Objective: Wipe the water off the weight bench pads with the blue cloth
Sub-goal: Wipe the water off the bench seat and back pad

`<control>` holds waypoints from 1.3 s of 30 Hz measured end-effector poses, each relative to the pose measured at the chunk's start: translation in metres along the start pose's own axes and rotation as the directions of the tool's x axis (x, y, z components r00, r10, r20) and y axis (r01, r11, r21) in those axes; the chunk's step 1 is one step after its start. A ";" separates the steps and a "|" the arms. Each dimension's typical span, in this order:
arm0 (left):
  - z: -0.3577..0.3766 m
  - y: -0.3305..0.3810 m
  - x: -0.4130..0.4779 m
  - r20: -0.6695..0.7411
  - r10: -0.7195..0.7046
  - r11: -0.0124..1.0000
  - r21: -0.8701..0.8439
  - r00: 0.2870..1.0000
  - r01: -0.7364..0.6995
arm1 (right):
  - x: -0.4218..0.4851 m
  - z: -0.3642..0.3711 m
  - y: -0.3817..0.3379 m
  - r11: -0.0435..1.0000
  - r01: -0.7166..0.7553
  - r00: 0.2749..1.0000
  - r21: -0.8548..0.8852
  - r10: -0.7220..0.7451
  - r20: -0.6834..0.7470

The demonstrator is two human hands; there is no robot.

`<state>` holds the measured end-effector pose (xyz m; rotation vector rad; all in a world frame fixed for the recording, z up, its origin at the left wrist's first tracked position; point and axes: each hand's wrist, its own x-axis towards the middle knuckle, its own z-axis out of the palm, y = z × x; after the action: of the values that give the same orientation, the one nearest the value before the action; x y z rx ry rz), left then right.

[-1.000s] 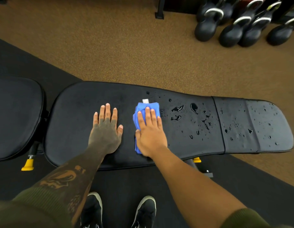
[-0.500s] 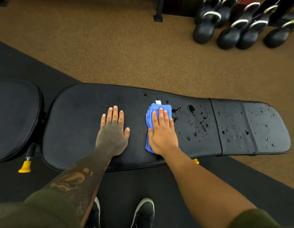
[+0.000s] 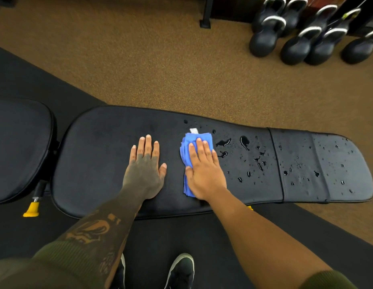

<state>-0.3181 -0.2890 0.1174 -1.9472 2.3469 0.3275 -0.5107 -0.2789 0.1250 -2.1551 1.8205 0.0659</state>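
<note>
The black weight bench back pad (image 3: 102, 163) lies across the view, with a smaller end section (image 3: 331, 174) at its right. Water drops and small puddles (image 3: 244, 141) cover the pad's right half and the end section. A folded blue cloth (image 3: 187, 147) with a white tag lies on the pad just left of the puddles. My right hand (image 3: 204, 170) presses flat on the cloth. My left hand (image 3: 143, 167) rests flat on the dry pad, fingers spread, a little left of the cloth.
A second black seat pad (image 3: 18, 147) sits at the left, with a yellow knob (image 3: 31, 209) below the gap. Several black kettlebells (image 3: 262, 40) stand on the brown floor at the back right beside a rack post (image 3: 205, 15). My shoes (image 3: 181, 272) are on the black mat.
My right hand has slid the blue cloth to the right, up to the edge of the puddles. My left hand stays flat on the pad.
</note>
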 end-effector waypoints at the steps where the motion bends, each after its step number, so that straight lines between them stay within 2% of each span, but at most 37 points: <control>1: 0.000 0.000 0.000 -0.001 0.001 1.000 0.001 1.000 -0.001 | 0.006 -0.002 0.004 1.000 -0.029 1.000 -0.004 0.029 0.003; 6: 0.001 0.001 0.000 -0.002 -0.004 1.000 0.015 1.000 0.004 | 0.041 -0.013 -0.005 0.994 -0.102 0.995 -0.036 0.102 0.015; 10: 0.000 0.001 0.001 0.007 -0.006 1.000 0.000 1.000 0.006 | 0.042 -0.007 -0.024 0.999 -0.035 0.999 -0.027 0.035 -0.002; 14: -0.004 0.001 0.001 0.028 -0.007 1.000 0.004 1.000 0.007 | 0.024 -0.001 -0.012 1.000 0.027 1.000 0.012 -0.027 -0.008; 19: -0.007 0.003 0.001 0.042 -0.016 1.000 -0.005 0.999 0.016 | 0.030 -0.010 0.015 0.998 -0.065 0.998 -0.006 0.065 0.005; 25: -0.008 0.003 0.002 0.047 -0.015 0.999 0.047 0.999 0.012 | 0.065 -0.019 0.003 0.992 -0.119 0.993 -0.029 0.119 0.000; 33: -0.011 0.011 0.021 0.039 0.023 1.000 0.017 0.999 -0.024 | 0.054 -0.012 -0.004 0.999 0.036 0.999 -0.014 -0.035 0.009; 39: -0.011 0.021 0.029 0.053 0.027 1.000 -0.001 0.998 -0.027 | 0.055 -0.018 0.018 0.994 -0.106 0.994 -0.006 0.106 0.007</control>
<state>-0.3438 -0.3153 0.1246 -1.8845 2.3416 0.3766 -0.5212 -0.3392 0.1253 -2.0579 1.9323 0.1030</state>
